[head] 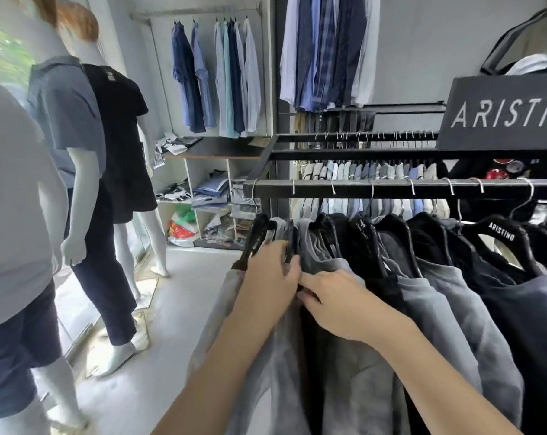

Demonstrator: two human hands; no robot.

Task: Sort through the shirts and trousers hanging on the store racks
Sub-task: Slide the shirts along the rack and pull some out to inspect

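Grey and black shirts [438, 296] hang on black hangers from a dark rail [391, 186] crossing the right half of the view. At the rail's left end my left hand [270, 274] presses its fingers against the leftmost light grey shirts [284, 365] and their hangers. My right hand [331, 301] lies beside it, fingers tucked into the gap between a grey shirt and the one beside it; what its fingertips hold is hidden. The two hands almost touch.
Three mannequins [77, 171] stand on the floor at left. A second rack [360, 142] of folded-looking garments runs behind the rail. Blue shirts [215, 76] hang on the back wall above shelves [203, 196]. A black branded sign [504, 114] sits at upper right.
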